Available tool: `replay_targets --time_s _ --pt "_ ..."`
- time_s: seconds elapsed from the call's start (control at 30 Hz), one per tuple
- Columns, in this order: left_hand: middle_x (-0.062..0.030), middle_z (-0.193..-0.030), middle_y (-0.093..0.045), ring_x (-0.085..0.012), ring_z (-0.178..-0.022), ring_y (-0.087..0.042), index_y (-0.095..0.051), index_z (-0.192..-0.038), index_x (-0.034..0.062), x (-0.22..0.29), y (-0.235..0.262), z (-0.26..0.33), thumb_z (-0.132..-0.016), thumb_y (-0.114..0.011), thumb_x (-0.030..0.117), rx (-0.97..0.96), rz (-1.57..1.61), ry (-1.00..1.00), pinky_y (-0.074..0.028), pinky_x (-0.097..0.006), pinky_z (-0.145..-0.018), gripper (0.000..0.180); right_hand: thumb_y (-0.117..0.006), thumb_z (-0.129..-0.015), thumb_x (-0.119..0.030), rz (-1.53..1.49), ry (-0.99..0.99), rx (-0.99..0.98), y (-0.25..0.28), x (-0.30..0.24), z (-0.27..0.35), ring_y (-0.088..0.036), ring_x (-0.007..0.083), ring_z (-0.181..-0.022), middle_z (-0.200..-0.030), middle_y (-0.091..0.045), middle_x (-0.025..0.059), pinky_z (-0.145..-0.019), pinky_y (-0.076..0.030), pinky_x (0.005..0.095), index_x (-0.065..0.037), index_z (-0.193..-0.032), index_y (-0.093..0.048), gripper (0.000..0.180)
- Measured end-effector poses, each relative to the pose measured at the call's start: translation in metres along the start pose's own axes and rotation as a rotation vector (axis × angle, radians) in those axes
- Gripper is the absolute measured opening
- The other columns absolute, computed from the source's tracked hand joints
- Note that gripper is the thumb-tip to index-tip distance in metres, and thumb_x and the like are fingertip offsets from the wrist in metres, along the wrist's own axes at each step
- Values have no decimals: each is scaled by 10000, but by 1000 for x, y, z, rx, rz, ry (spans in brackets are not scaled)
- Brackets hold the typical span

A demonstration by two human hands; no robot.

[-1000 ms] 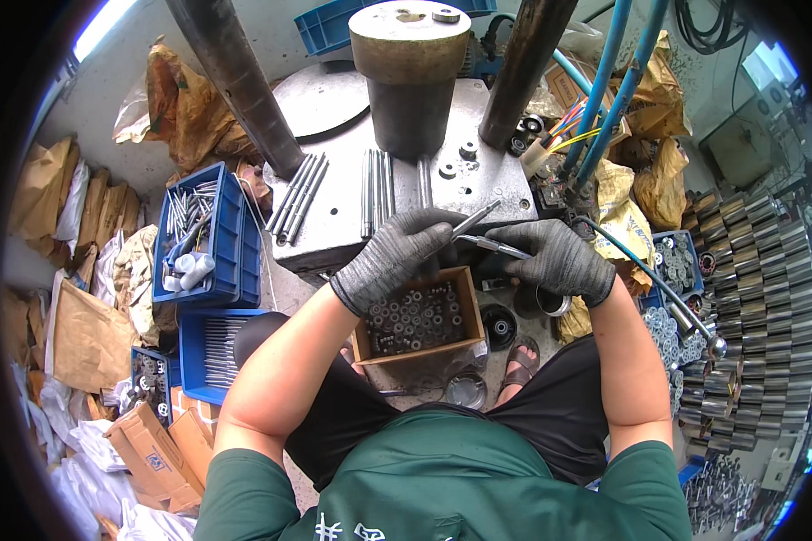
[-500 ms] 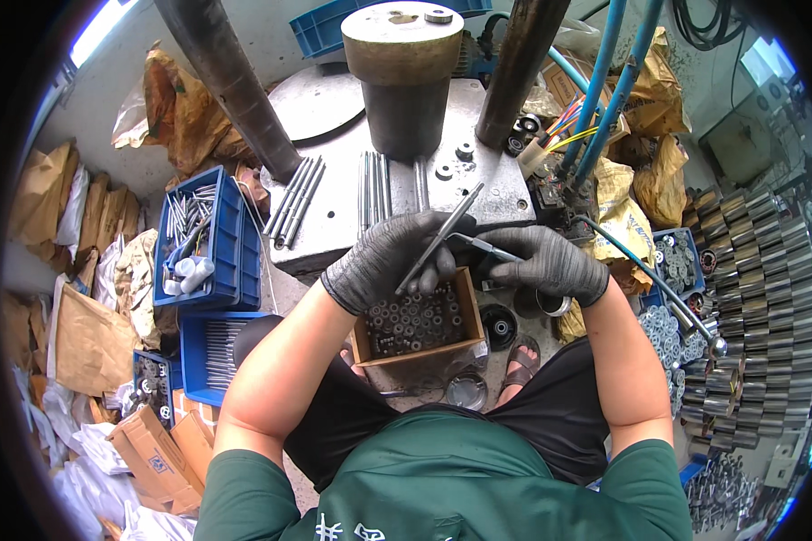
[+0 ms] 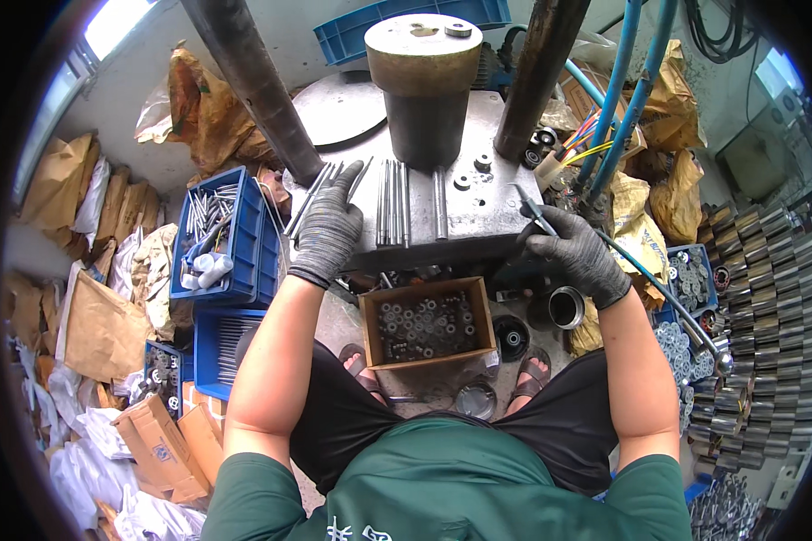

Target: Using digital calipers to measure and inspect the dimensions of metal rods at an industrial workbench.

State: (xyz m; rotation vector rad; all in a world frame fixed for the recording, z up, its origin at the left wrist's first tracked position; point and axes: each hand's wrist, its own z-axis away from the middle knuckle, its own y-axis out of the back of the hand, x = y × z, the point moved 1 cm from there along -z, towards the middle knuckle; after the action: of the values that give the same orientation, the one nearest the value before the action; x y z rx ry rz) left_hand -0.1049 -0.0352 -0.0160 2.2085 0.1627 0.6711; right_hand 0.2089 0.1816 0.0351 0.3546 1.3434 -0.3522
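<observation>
My left hand (image 3: 330, 234), in a grey glove, is over the left group of metal rods (image 3: 303, 206) on the press table (image 3: 478, 207). A single slim rod (image 3: 361, 178) shows between its thumb and stretched forefinger; the palm side is hidden. More rods (image 3: 393, 203) lie side by side to its right, and a thicker rod or tube (image 3: 439, 206) lies beyond them. My right hand (image 3: 579, 252), gloved too, is closed round a thin pick (image 3: 534, 210) with a bent tip, held off the table's right front corner.
A wooden box (image 3: 429, 361) of small metal rings stands below the table edge, between my feet. Blue crates (image 3: 263, 243) of parts are at left. A heavy press ram (image 3: 424, 108) and dark columns (image 3: 262, 99) rise behind. Stacked metal tubes (image 3: 758, 334) line the right side.
My hands have moved apart. The left carried the rod from above the wooden box to the left rod group; the right moved right with the pick. The view has shifted slightly.
</observation>
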Motion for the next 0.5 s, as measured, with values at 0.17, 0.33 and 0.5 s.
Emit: replay_targets --time_s 0.17,0.33,0.5 --pt "-184 -1139 -655 -363 -1059 -651 -762 -1113 96 -10 4 -1 -859 -659 75 -202 -173 120 -535 -461 -954 274 -694 -872 -109 50 52 74 11 6 -9 -651 132 -882 -968 -676 52 -812 -549 289 29 -1299 -612 457" --pt "-161 -1114 -670 -355 -1035 -655 -759 -1105 86 -4 4 -6 -865 -710 196 -156 -410 72 -540 -460 -920 268 -664 -826 -60 171 131 170 13 23 -21 -629 136 -931 -976 -676 46 -836 -532 304 3 -1152 -637 333" --pt "-175 -940 -722 -350 -887 -715 -683 -1264 92 13 -13 -1 -905 -717 362 -288 32 241 -567 -470 -837 451 -623 -805 -18 584 224 301 8 36 -34 -664 273 -921 -997 -686 154 -850 -539 361 -11 -1136 -623 331"
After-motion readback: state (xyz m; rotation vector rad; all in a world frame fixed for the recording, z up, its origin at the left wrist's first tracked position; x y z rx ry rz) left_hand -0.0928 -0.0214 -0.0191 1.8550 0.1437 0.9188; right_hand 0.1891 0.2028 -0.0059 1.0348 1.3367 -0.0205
